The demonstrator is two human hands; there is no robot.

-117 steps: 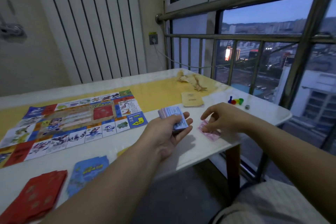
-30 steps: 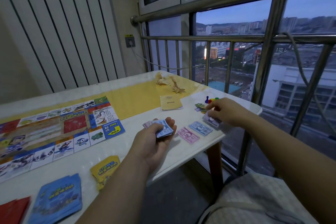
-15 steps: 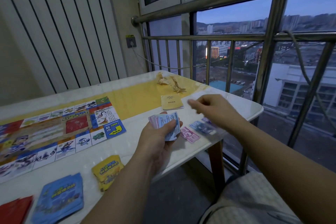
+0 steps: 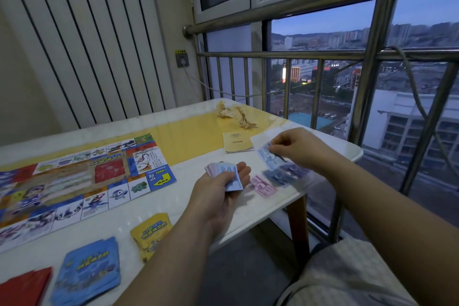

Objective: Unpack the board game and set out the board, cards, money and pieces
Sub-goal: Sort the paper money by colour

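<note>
Your left hand (image 4: 218,191) lies palm up over the near part of the worktop (image 4: 161,202). Its grip is curled round a fanned stack of play money (image 4: 222,172), with a blue note on top. Your right hand (image 4: 300,149) is just to the right and further back, its grip pinching a single blue note (image 4: 267,156) between thumb and fingertips. That note hangs tilted above the worktop, apart from the stack.

Below and beside the right hand, sorted notes lie flat in a row: a pink pile (image 4: 263,186) nearest your left hand, then a blue pile (image 4: 277,177), then a blurred purplish pile (image 4: 296,170).

The board (image 4: 74,181) lies unfolded to the left. Yellow cards (image 4: 151,233), blue cards (image 4: 89,268) and red cards (image 4: 24,285) sit along the near edge. A yellow booklet (image 4: 237,142) lies behind the money, with a crumpled wrapper (image 4: 236,114) beyond it.
</note>
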